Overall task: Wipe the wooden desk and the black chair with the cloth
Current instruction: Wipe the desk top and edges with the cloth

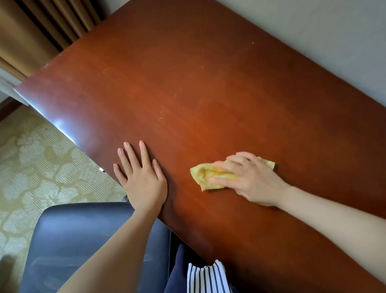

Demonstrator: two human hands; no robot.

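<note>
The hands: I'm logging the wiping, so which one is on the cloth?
The right hand: it presses the yellow cloth onto the desk, while the left hand lies flat on bare wood.

Tan curtain [27,27] meets a pale wall [315,30] above patterned, perhaps greenish carpet [33,166].

Glossy reddish wooden desk [185,84], soft yellow cloth [205,173], smooth black leather-look chair [81,235]

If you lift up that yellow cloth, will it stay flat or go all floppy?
Probably floppy: the yellow cloth is crumpled and wrinkled under the right hand. It looks thin, so likely light. It should slide easily on the glossy wooden desk.
</note>
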